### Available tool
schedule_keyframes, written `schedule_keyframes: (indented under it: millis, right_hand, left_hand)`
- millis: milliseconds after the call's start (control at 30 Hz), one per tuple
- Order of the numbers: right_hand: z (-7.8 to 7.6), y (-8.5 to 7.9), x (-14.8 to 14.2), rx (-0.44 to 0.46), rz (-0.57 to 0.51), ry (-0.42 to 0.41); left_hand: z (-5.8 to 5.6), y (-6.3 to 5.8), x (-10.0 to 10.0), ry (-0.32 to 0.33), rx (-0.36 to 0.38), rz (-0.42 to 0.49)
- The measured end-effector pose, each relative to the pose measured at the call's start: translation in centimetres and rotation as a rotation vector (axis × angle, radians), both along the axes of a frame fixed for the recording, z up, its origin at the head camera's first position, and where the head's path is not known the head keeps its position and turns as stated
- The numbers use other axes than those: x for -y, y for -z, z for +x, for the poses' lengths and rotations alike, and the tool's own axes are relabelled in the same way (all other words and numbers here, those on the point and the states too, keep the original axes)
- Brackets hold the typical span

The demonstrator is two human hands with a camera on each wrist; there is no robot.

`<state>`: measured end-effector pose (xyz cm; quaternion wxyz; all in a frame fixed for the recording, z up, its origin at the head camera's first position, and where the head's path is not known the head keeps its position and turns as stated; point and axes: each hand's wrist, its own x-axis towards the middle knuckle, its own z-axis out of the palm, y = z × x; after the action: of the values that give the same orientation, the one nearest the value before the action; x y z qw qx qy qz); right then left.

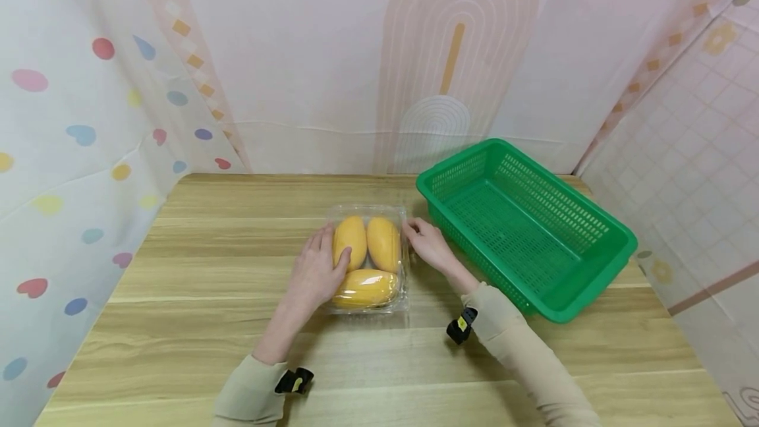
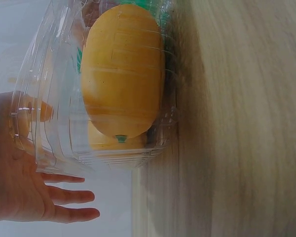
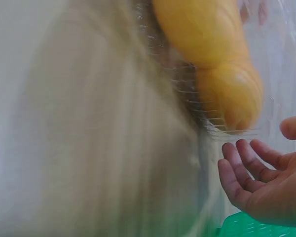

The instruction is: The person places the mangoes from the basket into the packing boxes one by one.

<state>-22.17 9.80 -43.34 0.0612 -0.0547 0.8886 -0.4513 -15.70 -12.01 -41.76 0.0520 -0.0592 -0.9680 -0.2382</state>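
A clear plastic clamshell box lies on the table with three smooth yellow mangoes in it. Two mangoes, the left one and the right one, lie lengthwise side by side; the third mango lies crosswise in front. My left hand rests against the box's left side, its thumb over the top and its fingers straight in the left wrist view. At the right edge of the box is my right hand, fingers loosely bent; in the right wrist view the fingertips are close beside the plastic, contact uncertain.
A green plastic basket with perforated walls stands at an angle on the right, just beyond my right hand. Under everything is a wood-grain table. Patterned cloth hangs behind it and along both sides.
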Motion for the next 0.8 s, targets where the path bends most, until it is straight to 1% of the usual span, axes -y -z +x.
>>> schedule_keyframes:
  millis: [200, 400, 567, 667, 800]
  right_hand:
    - [2.0, 0.2, -0.5, -0.012, -0.008, -0.06]
    - [3.6, 0.3, -0.8, -0.013, 0.001, -0.097]
    - [4.8, 0.3, -1.3, 0.039, -0.013, -0.145]
    - [5.5, 0.4, -1.6, 0.084, -0.055, -0.193]
    - [6.4, 0.5, -2.1, 0.113, -0.085, -0.274]
  left_hand:
    - [0.0, 0.1, -0.1, -0.006, -0.001, -0.002]
    - [0.1, 0.1, -0.1, -0.007, -0.004, 0.005]
    - [0.1, 0.1, -0.1, -0.009, 0.001, 0.011]
    - [0.2, 0.1, 0.0, -0.006, -0.003, 0.012]
    - [0.2, 0.0, 0.0, -0.005, -0.008, 0.012]
